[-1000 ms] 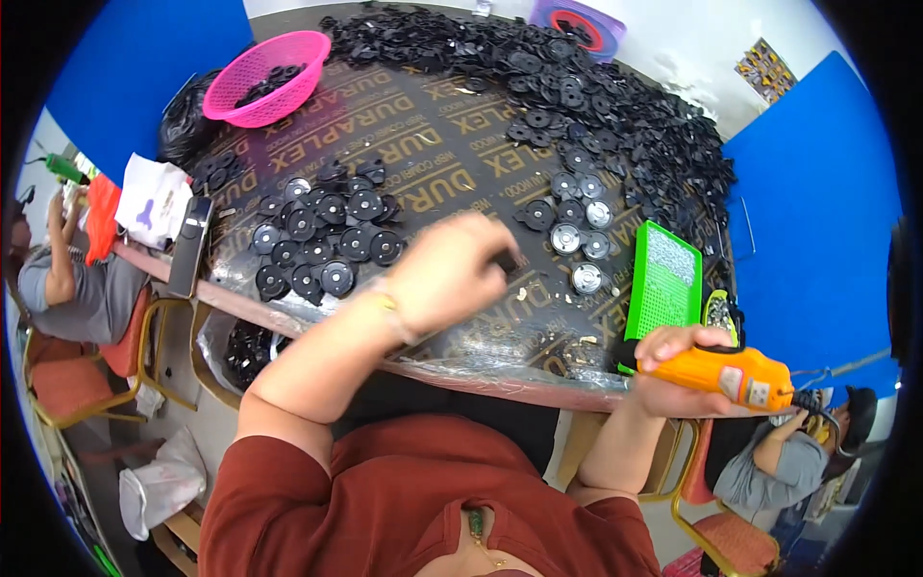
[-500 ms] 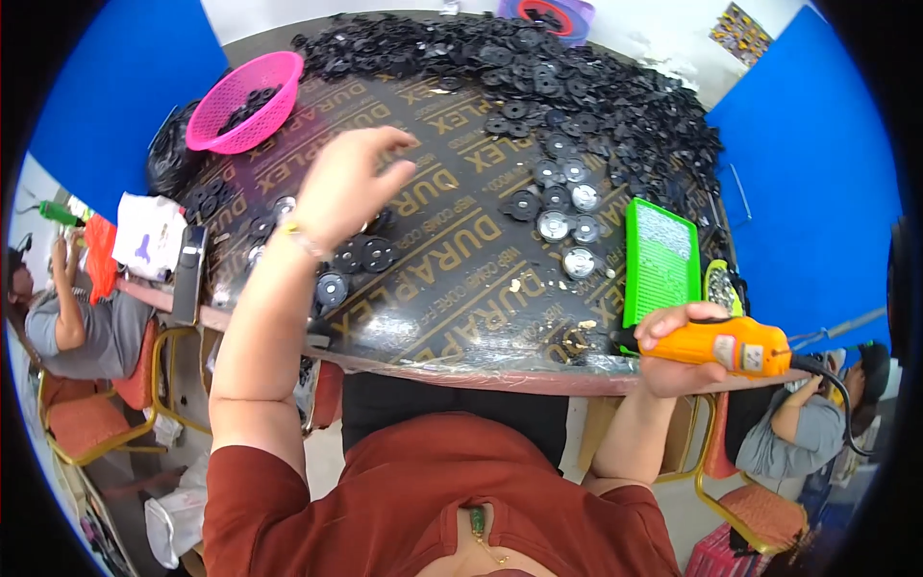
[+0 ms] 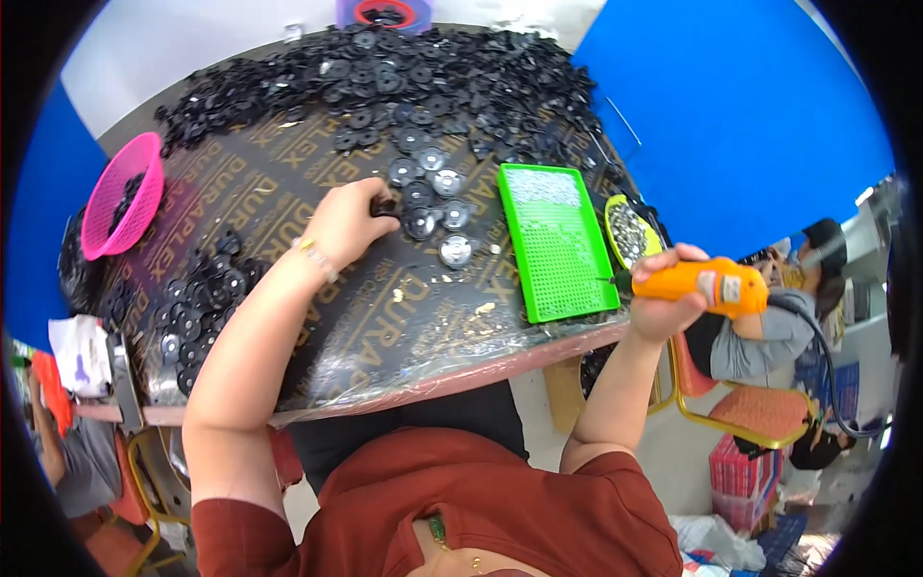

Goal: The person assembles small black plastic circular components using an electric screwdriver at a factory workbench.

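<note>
Left of the green tray [image 3: 565, 274], a black part [image 3: 385, 207] was pinched by the left hand [image 3: 348, 223]. Right of it, an electric screwdriver [image 3: 711, 287] was gripped by the right hand [image 3: 665, 306].

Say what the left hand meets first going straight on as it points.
The left hand, gripping a dark piece, would likely meet the cluster of round parts just to its right; its height is unclear, so it might pass over.

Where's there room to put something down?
Between the pink basket and left grip; also by the near table edge, between the left forearm and green tray, besides some crumbs. It's crowded along the far black pile and around the silvery discs.
</note>
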Demonstrator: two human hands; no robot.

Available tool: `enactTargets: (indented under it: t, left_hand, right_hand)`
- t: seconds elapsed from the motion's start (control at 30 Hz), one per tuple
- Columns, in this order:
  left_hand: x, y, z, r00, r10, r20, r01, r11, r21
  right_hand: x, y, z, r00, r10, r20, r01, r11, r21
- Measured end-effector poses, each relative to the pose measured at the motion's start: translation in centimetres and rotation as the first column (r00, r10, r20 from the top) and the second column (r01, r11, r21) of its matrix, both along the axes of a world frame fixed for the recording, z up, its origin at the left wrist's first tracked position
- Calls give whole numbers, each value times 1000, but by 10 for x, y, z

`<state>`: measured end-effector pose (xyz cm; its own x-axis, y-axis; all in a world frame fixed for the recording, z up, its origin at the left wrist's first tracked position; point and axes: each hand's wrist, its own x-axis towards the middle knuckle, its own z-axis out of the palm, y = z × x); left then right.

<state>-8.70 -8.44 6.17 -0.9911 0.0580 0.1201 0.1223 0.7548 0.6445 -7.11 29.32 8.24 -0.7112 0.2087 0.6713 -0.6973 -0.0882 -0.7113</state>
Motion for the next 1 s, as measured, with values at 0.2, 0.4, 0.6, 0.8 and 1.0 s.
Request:
enactTargets:
  t: [0.2,0.4,0.6,0.8,1.0]
  left_hand:
    - [58,38,20,999,6,-50,15,918,396]
    - [69,40,-26,993,-50,105,-22,806,591]
    - [72,47,-29,973,-171,157,20,736,676]
    - [76,53,-23,917,-248,312,-88,637,766]
    - [75,52,-38,897,-266,353,-157,554,818]
  right_hand:
    - [-47,15,-19,999,20,42,-16,997,-81]
    - [-61,16,-29,996,-56,69,53,998,40]
    - [-62,15,-31,997,-22,70,25,999,-30]
    - [-63,17,-32,996,-61,61,59,998,36]
    - [-49,8,-17,995,-93,23,93,995,21]
